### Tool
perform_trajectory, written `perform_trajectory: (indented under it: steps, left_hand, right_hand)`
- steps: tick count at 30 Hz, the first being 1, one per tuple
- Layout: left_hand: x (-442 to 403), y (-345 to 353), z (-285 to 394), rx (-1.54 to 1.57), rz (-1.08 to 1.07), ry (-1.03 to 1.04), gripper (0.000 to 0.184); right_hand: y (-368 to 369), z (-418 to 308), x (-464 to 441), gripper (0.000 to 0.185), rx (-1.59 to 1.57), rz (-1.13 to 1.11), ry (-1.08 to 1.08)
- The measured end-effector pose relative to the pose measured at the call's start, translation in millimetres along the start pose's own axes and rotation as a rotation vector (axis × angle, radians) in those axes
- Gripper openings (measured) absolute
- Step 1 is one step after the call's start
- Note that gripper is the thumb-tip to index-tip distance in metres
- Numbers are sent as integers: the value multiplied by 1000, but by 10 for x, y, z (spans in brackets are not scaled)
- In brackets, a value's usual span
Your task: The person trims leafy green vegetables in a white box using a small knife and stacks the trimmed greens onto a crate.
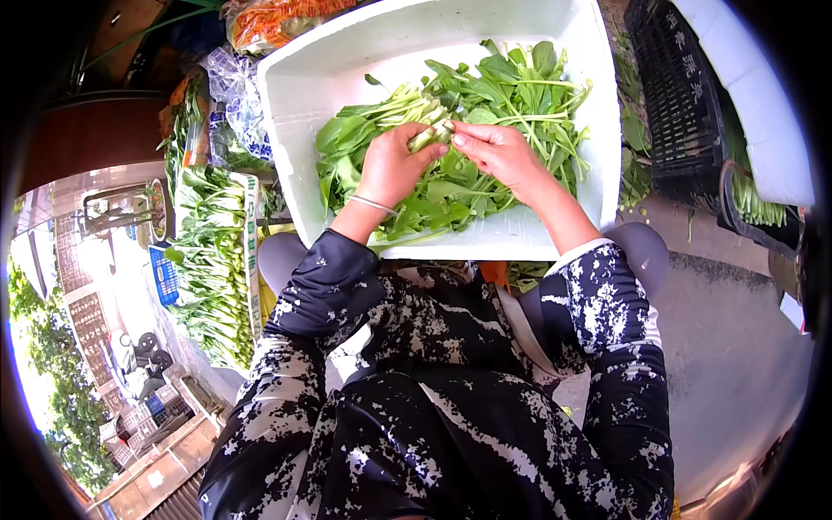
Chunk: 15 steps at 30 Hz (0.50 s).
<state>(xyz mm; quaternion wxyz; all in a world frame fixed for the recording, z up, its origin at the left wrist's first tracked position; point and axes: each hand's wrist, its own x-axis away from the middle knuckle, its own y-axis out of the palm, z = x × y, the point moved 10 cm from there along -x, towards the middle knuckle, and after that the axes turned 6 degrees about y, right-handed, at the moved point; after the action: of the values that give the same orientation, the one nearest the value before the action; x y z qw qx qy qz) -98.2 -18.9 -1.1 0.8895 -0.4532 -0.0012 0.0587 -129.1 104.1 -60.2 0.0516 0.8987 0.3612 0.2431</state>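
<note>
Leafy green vegetables lie loose in a white foam box. Over them, my left hand is closed round a bunch of green stems, whose pale cut ends point right and leaves trail left. My right hand meets it at the stem ends, thumb and fingers pinched together there. Whether a single stem or a bit of one sits in that pinch is too small to tell. A bracelet is on my left wrist.
Rows of greens fill a long tray at the left, beside a blue basket. Plastic-bagged produce lies at the upper left. Black crates with greens and a white foam piece stand at the right.
</note>
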Motion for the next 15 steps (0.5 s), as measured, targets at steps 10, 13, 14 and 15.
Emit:
perform_trajectory:
  steps: [10, 13, 14, 15]
  left_hand:
    - [-469, -405, -574, -118, -14, -88, 39]
    - [-786, -178, -644, -454, -154, 10, 41]
    - [-855, -36, -759, -518, -224, -60, 42]
    - [-893, 101, -899, -579, -295, -132, 43]
  right_hand:
    - [-710, -137, 110, 44, -456, 400, -76]
    - [-768, -156, 133, 49, -455, 472, -122]
    - [-785, -211, 126, 49, -408, 456, -174]
    - [-820, -216, 124, 49, -405, 464, -175]
